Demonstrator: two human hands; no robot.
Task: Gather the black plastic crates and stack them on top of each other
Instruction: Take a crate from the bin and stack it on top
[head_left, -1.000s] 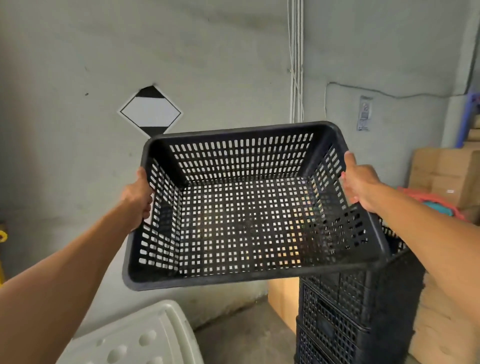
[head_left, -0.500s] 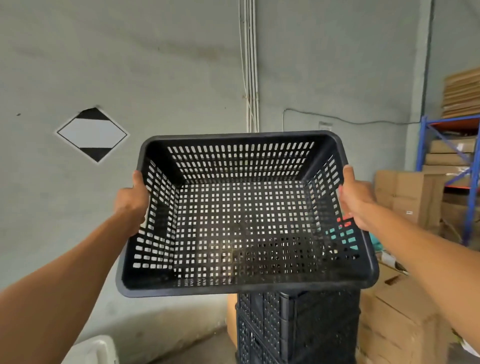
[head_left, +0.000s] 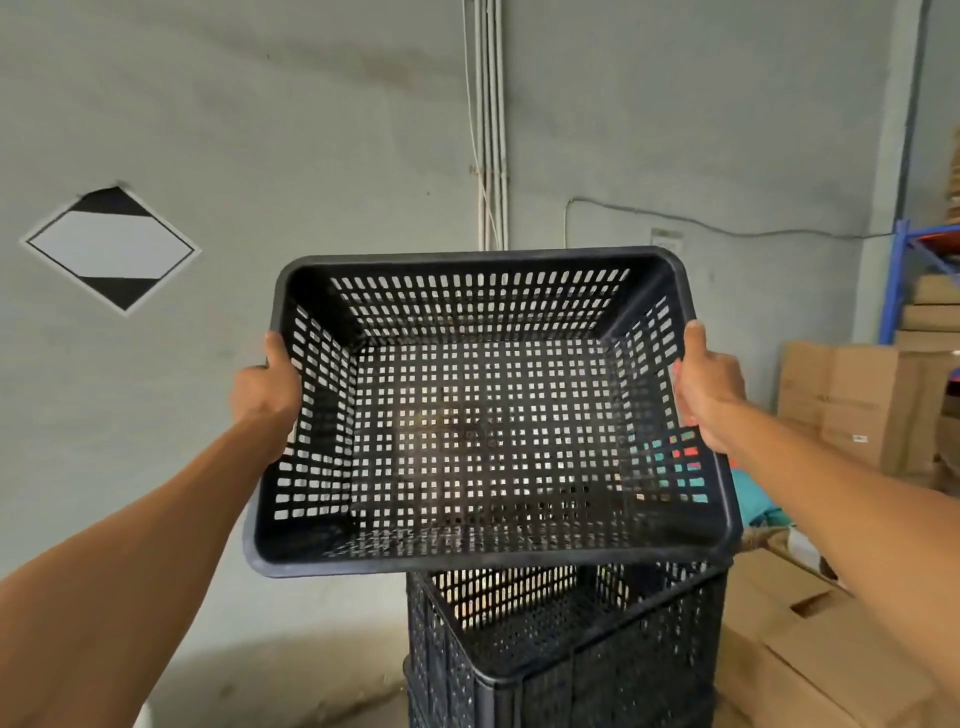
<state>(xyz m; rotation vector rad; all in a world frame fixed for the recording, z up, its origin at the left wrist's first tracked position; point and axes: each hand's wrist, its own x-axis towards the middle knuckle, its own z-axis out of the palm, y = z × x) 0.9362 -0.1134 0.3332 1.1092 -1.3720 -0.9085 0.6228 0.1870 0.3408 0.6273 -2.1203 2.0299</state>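
1. I have the left hand (head_left: 266, 391) closed over the left rim of a black perforated plastic crate (head_left: 488, 415): the thumb lies along the top edge and the fingers curl under the rim on the outer side, out of my sight.
2. The right hand (head_left: 707, 388) grips the opposite rim the same way, thumb up along the edge and the remaining fingers wrapped round the outside wall.
3. The crate hangs in the air between the two sets of fingers, tilted so that its open top faces me and its far wall sits higher than the near rim.
4. Below the fingers, and offset toward the right hand, stands a stack of black slotted plastic crates (head_left: 566, 649). The near rim of the held crate overlaps the open top of that stack in my view; I cannot tell whether they touch.
5. Beyond the right-hand fingers are brown cardboard boxes (head_left: 852, 400) and a blue metal shelving frame (head_left: 896, 275).
6. Beyond the left-hand fingers a black-and-white diamond-shaped label (head_left: 111, 248) is stuck on the grey wall (head_left: 260, 130).
7. Above the fingers, white cable conduits (head_left: 488, 124) run down that wall.
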